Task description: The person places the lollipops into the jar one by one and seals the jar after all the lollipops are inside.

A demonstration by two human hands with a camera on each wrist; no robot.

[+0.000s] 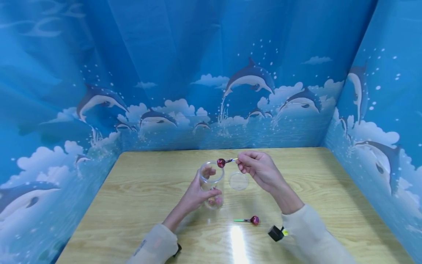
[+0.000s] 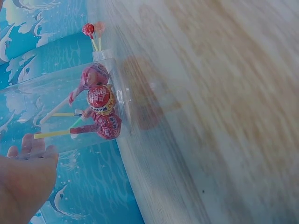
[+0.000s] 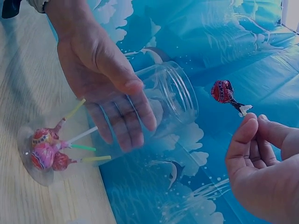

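The held lollipop juts leftward from the right grip, which pinches its stick, the round head near the mouth of the clear jar. A shiny dark-red wrapper covers it, twisted at the neck. The left grip wraps the jar, containing more lollipops. A loose lollipop and clear disc lie on the surface.

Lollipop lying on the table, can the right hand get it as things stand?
Probably not: the right hand pinches another lollipop by its stick, though nothing covers the lying lollipop.
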